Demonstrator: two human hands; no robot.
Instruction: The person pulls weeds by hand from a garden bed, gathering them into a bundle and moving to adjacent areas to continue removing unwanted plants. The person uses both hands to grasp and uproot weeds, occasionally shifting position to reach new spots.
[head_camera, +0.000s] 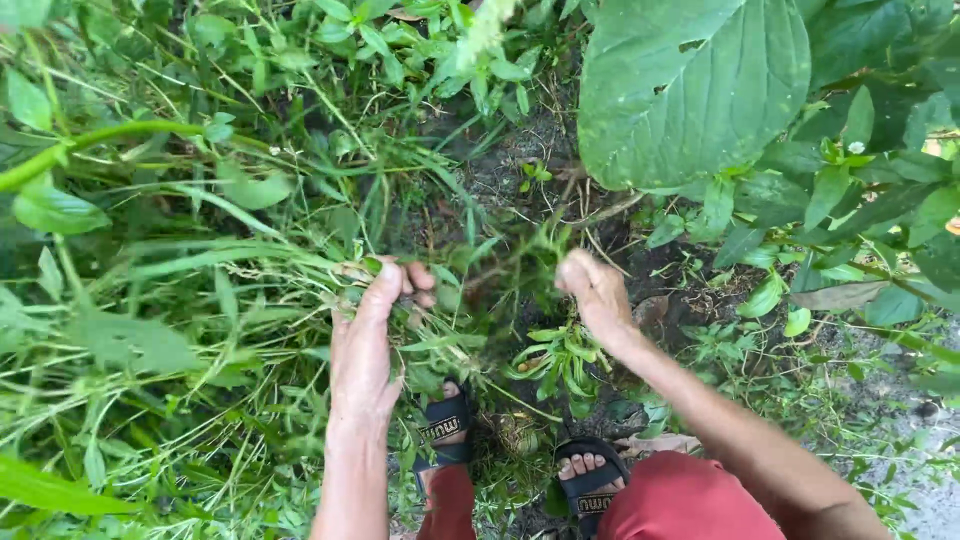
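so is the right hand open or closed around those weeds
Closed: the right hand is a fist, fingers curled in around thin green weed stems.

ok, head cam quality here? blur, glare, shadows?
Head view: soft, even daylight, no glare; the weeds between the left hand and right hand are motion-smeared; both hands, big leaf and sandals read fairly sharp; soil sits in shade.

Big broad leaf (690, 85) up top R, w/ a few small holes. Dark bare soil (520, 160) behind, twigs on it. My black sandals (590, 485) below, red shorts (690, 500) bottom R. Pale gravelly ground (935, 490) far R corner.
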